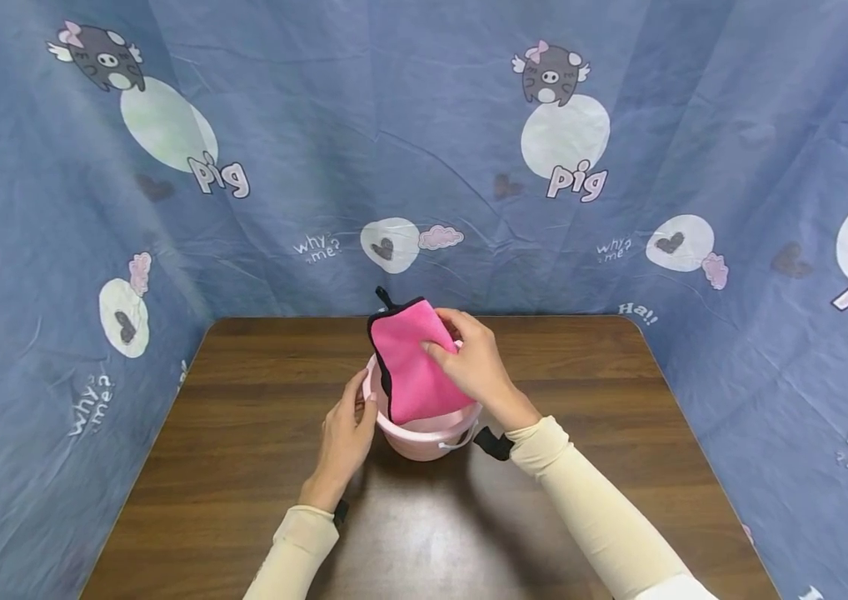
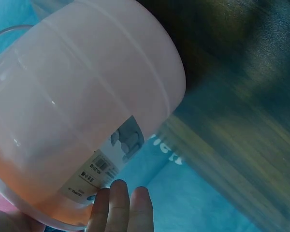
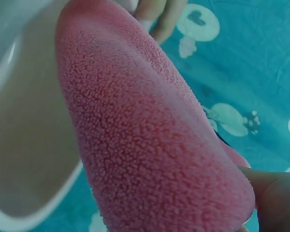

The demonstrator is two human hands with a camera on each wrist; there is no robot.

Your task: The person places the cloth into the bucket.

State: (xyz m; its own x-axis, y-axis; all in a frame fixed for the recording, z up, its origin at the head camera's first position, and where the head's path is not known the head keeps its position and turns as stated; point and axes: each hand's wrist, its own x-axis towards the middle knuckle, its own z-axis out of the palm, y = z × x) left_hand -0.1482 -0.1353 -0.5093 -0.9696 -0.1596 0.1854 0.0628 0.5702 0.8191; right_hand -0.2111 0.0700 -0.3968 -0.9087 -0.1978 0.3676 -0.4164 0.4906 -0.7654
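Observation:
A pink bucket [image 1: 415, 447] stands on the table, its thin handle [image 1: 457, 444] hanging at the right. My left hand [image 1: 345, 439] holds the bucket's left rim, thumb on the inner side and fingers along the outer wall. In the left wrist view, those fingers [image 2: 118, 208] lie beside a printed label [image 2: 104, 166] on the bucket. Over the bucket's mouth is a folded pink cloth [image 1: 416, 367] with black edging and a small black loop. My right hand [image 1: 480, 367] pinches its right edge. Fluffy texture shows on the cloth [image 3: 145, 130] in the right wrist view.
The brown wooden table [image 1: 244, 467] extends around the bucket. Blue curtains [image 1: 304, 108] printed with pigs and words enclose its back and both sides. Dark bands are visible at both wrists, by the cream sleeves [image 1: 596, 508].

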